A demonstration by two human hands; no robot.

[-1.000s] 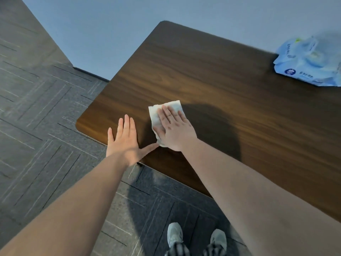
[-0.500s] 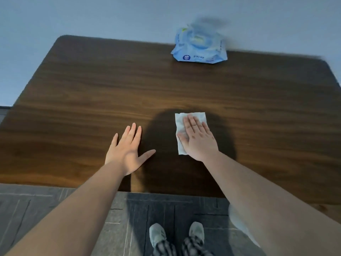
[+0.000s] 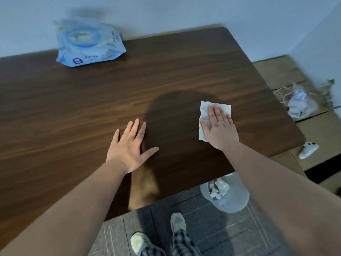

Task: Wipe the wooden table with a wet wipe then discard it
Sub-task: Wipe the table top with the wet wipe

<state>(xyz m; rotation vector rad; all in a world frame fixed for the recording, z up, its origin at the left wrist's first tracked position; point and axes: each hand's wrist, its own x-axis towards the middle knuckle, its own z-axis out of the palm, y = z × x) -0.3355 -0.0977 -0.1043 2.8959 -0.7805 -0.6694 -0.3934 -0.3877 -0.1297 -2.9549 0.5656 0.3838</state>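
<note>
A dark wooden table (image 3: 92, 111) fills most of the view. My right hand (image 3: 220, 129) lies flat on a white wet wipe (image 3: 203, 112) and presses it onto the table's right part, fingers pointing away from me. Resting flat on the wood to its left is my left hand (image 3: 129, 145), fingers spread, with nothing under it. A pale bin (image 3: 234, 198) with crumpled white wipes inside stands on the floor just beyond the table's near right edge.
A blue pack of wet wipes (image 3: 88, 46) lies at the table's far left by the wall. Cardboard boxes (image 3: 282, 71) with a plastic bag (image 3: 300, 103) and a white controller (image 3: 308, 149) stand right of the table. My shoes (image 3: 178, 223) are on grey carpet.
My right hand has slid the wipe across the table from its left end toward its right end. The view has swung right, and the bin and boxes have come into sight.
</note>
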